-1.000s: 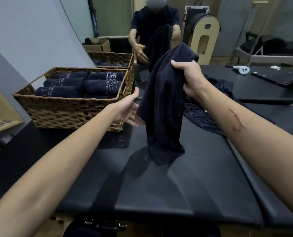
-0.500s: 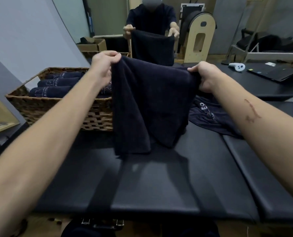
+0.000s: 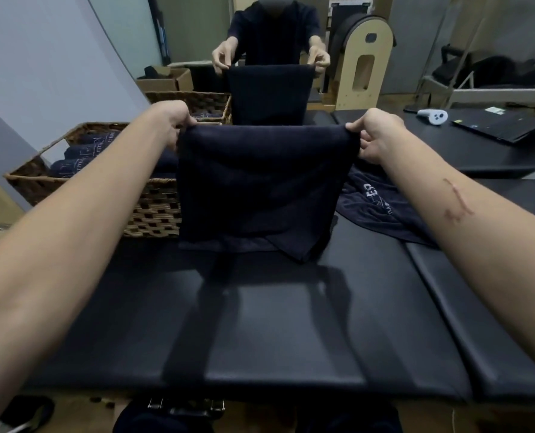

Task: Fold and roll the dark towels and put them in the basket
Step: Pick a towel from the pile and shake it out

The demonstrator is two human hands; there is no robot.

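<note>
— While the left hand and right hand each pinch a top corner, where does the towel hang?

— Spread between them, its bottom edge touching the black padded table, just beside the wicker basket of rolled towels.

Left hand, right hand pinching dark towel corners, basket beside
</note>
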